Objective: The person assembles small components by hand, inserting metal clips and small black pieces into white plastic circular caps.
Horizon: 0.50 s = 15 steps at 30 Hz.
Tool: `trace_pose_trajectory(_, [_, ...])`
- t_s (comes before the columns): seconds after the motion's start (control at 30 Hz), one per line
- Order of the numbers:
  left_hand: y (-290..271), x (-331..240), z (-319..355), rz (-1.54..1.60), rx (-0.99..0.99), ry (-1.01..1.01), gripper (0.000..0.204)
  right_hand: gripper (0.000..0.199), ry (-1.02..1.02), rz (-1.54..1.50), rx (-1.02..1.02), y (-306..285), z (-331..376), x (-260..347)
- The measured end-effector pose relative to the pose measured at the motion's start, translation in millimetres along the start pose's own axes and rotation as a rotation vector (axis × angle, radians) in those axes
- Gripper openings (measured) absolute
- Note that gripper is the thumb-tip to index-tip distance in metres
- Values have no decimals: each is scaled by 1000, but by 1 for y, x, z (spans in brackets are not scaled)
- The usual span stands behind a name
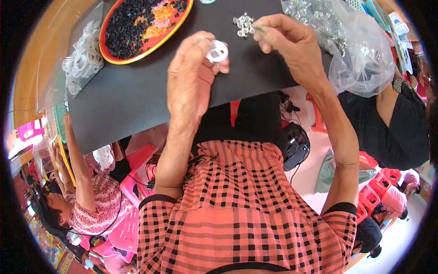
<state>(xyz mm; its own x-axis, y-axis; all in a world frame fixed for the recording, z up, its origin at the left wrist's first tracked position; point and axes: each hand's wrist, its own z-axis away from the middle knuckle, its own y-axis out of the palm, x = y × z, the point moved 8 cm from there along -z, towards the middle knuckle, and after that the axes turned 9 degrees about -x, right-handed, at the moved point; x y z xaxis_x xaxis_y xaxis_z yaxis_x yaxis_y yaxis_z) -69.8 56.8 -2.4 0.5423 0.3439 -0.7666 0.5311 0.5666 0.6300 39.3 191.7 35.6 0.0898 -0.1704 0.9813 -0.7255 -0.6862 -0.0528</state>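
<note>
My left hand (188,84) is raised over the near part of the dark table, its fingers closed around a small white plastic ring (212,56) with an opening in it. To the right, my right hand (299,50) has thumb and forefinger brought together in a pinch. Whether a tiny part sits between those fingertips I cannot make out. Just left of them, a small heap of shiny silver metal parts (244,23) lies on the table.
A red and yellow oval tray (119,60) of small black pieces stands at the far left. Beside it lies a clear bag of white plastic rings (82,64). An open plastic bag (365,59) of shiny parts sits at right. Other people sit on both sides.
</note>
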Motion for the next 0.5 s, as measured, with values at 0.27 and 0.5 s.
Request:
trace_pose_trajectory(0.27, [-19,-17,11,-36,-21,43,26,17,-30,93,46,-2,10,-10])
trace_pose_trajectory(0.5, [-19,-13,20,77,27,-44,29,15,26,113,31,-5,14,-14])
